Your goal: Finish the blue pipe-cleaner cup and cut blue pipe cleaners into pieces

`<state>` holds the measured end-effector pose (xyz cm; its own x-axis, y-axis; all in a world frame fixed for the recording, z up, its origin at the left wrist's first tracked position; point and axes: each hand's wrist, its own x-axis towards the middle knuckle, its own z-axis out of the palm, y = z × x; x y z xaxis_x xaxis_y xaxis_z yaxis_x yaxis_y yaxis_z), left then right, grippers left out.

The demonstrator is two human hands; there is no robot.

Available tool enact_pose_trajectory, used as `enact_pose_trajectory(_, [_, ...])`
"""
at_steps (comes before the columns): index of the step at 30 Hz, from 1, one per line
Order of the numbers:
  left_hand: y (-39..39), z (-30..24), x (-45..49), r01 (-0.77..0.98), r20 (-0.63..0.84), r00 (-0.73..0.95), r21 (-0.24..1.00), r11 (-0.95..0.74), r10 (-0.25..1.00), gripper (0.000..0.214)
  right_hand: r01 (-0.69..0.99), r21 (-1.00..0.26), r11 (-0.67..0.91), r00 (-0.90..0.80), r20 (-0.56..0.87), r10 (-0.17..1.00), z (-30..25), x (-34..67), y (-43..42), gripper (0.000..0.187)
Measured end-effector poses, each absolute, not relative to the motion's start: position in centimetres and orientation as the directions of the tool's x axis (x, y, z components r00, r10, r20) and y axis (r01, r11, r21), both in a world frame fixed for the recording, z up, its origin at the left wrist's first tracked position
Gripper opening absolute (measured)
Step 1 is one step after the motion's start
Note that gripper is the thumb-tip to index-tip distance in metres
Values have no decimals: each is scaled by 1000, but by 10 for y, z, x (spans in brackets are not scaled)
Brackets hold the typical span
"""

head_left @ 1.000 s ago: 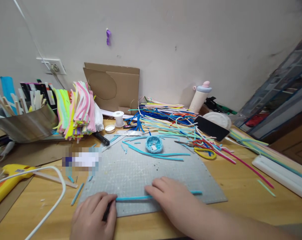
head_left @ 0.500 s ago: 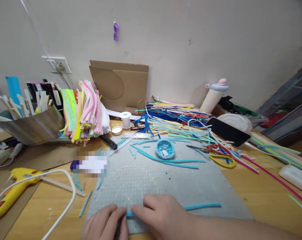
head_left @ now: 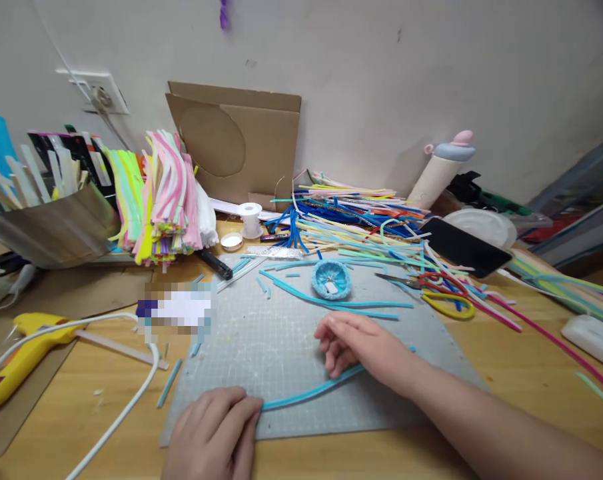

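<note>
A light-blue pipe cleaner (head_left: 306, 398) stretches across the near part of the grey cutting mat (head_left: 241, 347). Its left end is pinched under the fingertips of my left hand (head_left: 214, 427), whose fingers are closed and bent down onto the mat. Over the strand's right part hovers my right hand (head_left: 358, 343), fingers loosely curled and somewhat apart, with nothing visible in them. The strand passes behind or beneath that hand, and its far tip shows past the wrist. Farther back sits a small fuzzy blue bowl shape (head_left: 330, 280) with a small white piece inside.
More blue pipe cleaners (head_left: 341, 305) lie near the bowl. Yellow-and-red-handled scissors (head_left: 446, 303) and a black phone (head_left: 466, 247) are to the right. A yellow glue gun (head_left: 18, 353) with its white cable (head_left: 121, 417) lies left. Pipe-cleaner bundles (head_left: 168, 193) stand behind.
My right hand has lifted off the strand near my left hand and moved right and away from me. More of the strand shows, now curving. The camera view has tilted down slightly.
</note>
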<state>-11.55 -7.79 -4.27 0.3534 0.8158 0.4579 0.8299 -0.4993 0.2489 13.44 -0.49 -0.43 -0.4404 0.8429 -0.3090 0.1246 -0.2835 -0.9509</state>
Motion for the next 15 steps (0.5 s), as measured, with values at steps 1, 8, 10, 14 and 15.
enact_pose_trajectory(1, [-79,-42,-115,826,458,356,255,-504,815,14,53,-914,-402,-489,-374,788,-6,134,-3,37])
enact_pose_trajectory(8, [-82,-40,-111,830,455,316,293,-474,833,12,217,-965,144,-238,91,967,-9,128,-8,20])
enact_pose_trajectory(10, [-82,-40,-110,834,456,301,301,-463,838,12,73,-997,-22,-294,-42,955,-10,127,-8,22])
enact_pose_trajectory(14, [-83,-41,-109,837,445,298,303,-455,845,12,-185,-890,-416,-479,-288,829,-15,124,-8,28])
enact_pose_trajectory(15, [-83,-41,-110,837,441,299,304,-454,846,12,-173,-929,-326,-422,-229,877,-15,125,-8,26])
